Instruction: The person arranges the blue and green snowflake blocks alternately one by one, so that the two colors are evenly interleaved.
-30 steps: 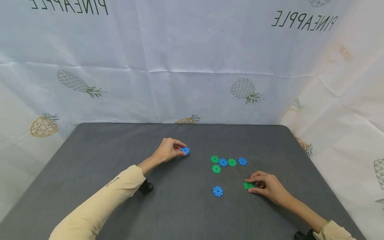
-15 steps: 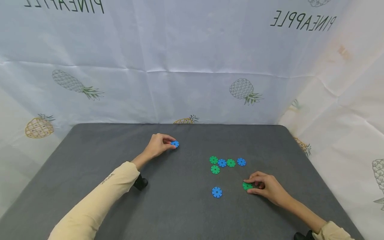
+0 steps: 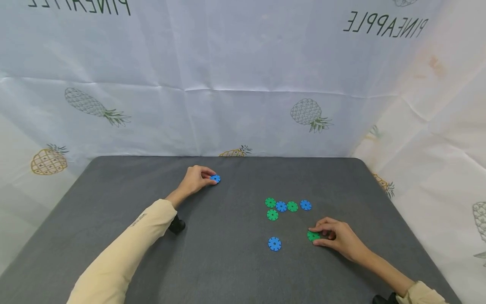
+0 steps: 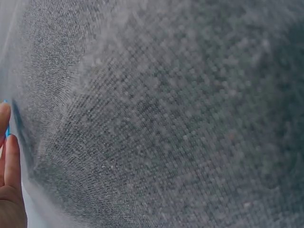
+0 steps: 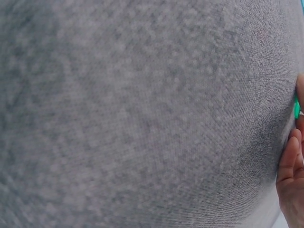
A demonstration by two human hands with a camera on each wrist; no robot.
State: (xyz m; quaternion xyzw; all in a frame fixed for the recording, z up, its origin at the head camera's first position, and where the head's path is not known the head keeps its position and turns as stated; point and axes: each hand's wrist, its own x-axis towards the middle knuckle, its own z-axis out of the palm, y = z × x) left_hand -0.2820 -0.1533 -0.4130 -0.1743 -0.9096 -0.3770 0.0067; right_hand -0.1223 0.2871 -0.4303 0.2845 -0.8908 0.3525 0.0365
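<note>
In the head view my left hand [image 3: 193,179] pinches a blue notched disc [image 3: 215,178] between thumb and fingers, over the far left-middle of the table. At the left edge of the left wrist view only a sliver of that blue disc [image 4: 7,130] shows between fingertips. My right hand [image 3: 339,238] holds a green notched disc [image 3: 313,235] by its edge on the right side. Part of the green disc [image 5: 297,107] appears at the right border of the right wrist view. Left of this hand lies a single blue disc [image 3: 274,243].
A row of green and blue discs lies right of centre: a green disc [image 3: 270,202], a blue one [image 3: 281,206], another green [image 3: 292,206] and a blue one [image 3: 305,205]. Below its left end sits a green disc [image 3: 272,215]. Pineapple-print cloth [image 3: 228,55] hangs behind the grey table [image 3: 212,261].
My left hand has moved left and toward the table's far edge, carrying the blue disc. The right hand stays in place with the green disc.
</note>
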